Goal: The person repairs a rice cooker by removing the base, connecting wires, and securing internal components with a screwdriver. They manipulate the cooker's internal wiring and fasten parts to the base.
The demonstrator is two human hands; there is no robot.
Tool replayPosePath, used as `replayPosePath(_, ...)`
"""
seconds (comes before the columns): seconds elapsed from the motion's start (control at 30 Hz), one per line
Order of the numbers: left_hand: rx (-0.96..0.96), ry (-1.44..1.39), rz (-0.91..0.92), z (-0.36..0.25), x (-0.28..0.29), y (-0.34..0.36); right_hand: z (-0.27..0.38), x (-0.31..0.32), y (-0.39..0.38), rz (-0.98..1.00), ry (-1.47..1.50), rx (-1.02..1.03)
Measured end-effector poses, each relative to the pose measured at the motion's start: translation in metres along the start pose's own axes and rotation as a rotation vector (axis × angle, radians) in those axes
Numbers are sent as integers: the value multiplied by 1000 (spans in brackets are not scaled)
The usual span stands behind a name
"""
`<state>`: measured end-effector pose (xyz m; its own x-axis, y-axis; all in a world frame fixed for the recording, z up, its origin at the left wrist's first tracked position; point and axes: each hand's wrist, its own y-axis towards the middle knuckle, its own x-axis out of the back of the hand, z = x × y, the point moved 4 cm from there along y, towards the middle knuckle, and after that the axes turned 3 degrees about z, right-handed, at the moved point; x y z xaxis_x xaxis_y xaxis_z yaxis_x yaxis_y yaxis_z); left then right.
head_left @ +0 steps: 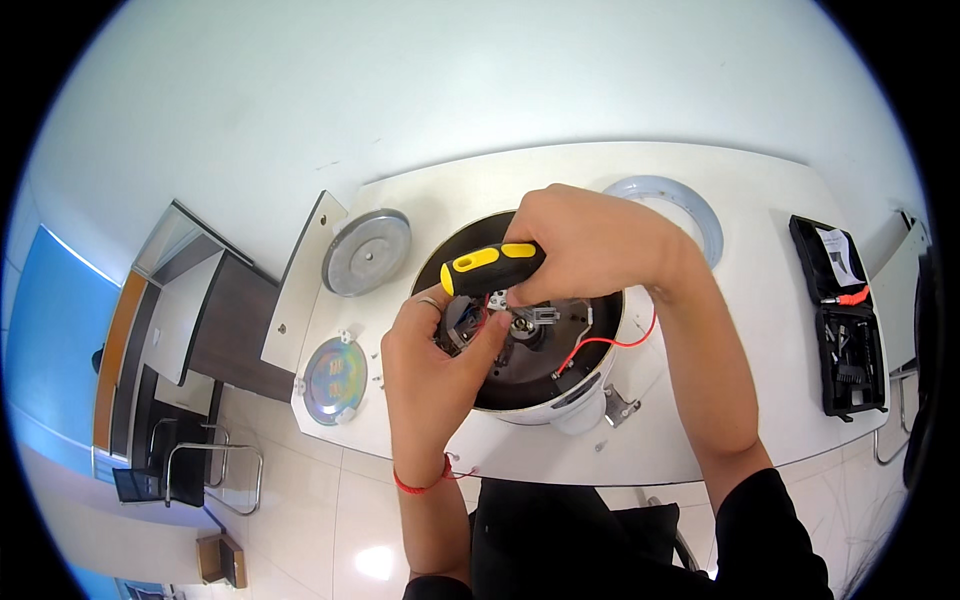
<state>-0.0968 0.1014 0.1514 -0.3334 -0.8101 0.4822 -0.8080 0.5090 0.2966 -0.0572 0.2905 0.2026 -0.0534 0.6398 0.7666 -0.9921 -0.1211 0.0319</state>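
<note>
My right hand [595, 245] is wrapped round a black and yellow screwdriver [492, 266], whose handle slants above a round appliance; its tip is hidden. Under the handle, the thumb and a finger of my left hand [432, 350] pinch a small white terminal block [498, 299] with wires by it. Both hands are over the opened round white appliance housing [530, 412], dark inside, with wires and metal parts showing. A red wire [625, 343] loops out over its right rim. Beside the housing lies a small metal bracket [620, 406].
On the white table [740, 330] lie a round grey metal cover [368, 252] at far left, a shiny disc [336, 380] nearer, and a pale ring [690, 205] at the back. At right an open black tool case [838, 330] holds bits. A chair [185, 470] stands left.
</note>
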Motion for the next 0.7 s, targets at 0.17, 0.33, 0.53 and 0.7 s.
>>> replayPosePath(0.17, -24, -30, -35, 6, -4, -2, 2, 1, -1, -6, -19, 14)
replayPosePath(0.33, -138, 3, -109, 8, -6, -3, 2, 1, 0, 8, 23, 7)
replayPosePath(0.53, -149, 36, -125, 7, -6, -4, 2, 1, 0, 2, 16, -16)
replayPosePath(0.7, -156, 53, -139, 7, -6, -3, -2, 0, 4, 1, -6, -5)
